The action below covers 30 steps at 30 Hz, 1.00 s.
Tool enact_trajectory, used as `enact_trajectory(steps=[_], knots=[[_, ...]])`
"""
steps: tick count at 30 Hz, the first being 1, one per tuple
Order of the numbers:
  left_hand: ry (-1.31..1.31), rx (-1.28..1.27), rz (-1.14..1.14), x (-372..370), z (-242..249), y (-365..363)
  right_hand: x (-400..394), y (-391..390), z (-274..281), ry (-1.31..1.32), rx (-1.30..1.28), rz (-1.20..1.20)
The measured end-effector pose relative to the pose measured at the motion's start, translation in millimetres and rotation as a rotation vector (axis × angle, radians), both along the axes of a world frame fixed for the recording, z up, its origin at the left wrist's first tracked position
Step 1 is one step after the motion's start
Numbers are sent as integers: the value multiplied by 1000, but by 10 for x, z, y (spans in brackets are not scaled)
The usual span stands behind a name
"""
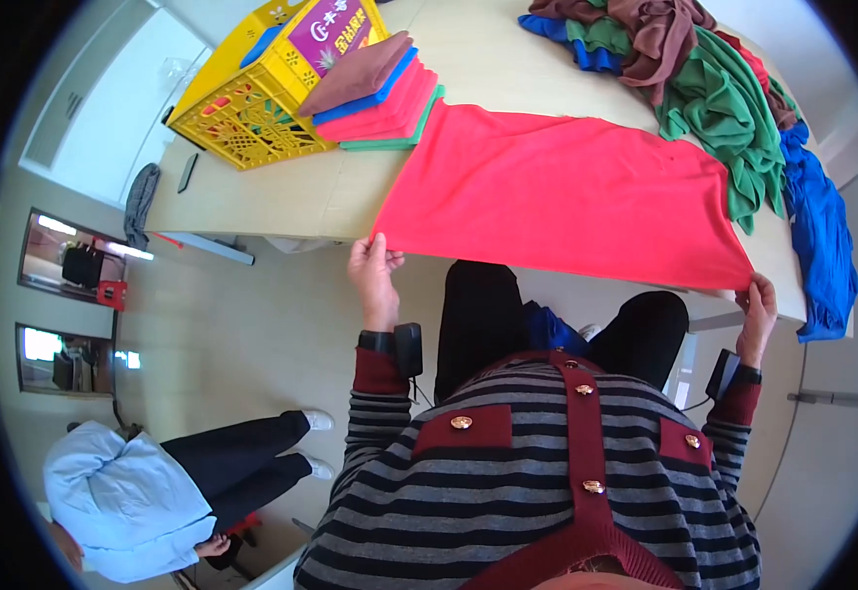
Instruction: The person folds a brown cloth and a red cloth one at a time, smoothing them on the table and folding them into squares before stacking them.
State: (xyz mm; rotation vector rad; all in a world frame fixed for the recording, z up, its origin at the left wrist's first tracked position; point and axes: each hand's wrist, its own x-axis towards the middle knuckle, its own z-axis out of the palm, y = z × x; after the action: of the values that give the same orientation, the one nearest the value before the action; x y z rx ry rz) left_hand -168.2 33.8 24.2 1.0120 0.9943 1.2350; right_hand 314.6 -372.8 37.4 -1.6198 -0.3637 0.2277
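Observation:
A red cloth lies spread across the table, its near edge stretched straight along the table's front. My left hand pinches the near left corner of this cloth. At the opposite end, my right hand has its fingers closed on the near right corner. Just beyond the cloth's left side is a stack of folded cloths in brown, blue, red and green. Loose green cloth lies in a crumpled heap past the right side.
A yellow plastic crate stands behind the stack on the table. Blue cloth hangs over the right edge, and crumpled brown cloth lies at the back. A phone-like dark object is near the left edge. Another person is at lower left.

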Motion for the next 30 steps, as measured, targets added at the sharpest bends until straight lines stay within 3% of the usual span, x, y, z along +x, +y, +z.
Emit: enact_trajectory(steps=[7,10,22,30], knots=[[51,119,6,194,177,10,-108,199,226,-108,61,33],[30,126,-8,270,200,-39,-99,177,175,-166,-26,33],[44,131,30,212,97,-51,203,9,-204,-24,55,71],[57,131,7,254,65,-74,0,129,-70,-61,65,18]])
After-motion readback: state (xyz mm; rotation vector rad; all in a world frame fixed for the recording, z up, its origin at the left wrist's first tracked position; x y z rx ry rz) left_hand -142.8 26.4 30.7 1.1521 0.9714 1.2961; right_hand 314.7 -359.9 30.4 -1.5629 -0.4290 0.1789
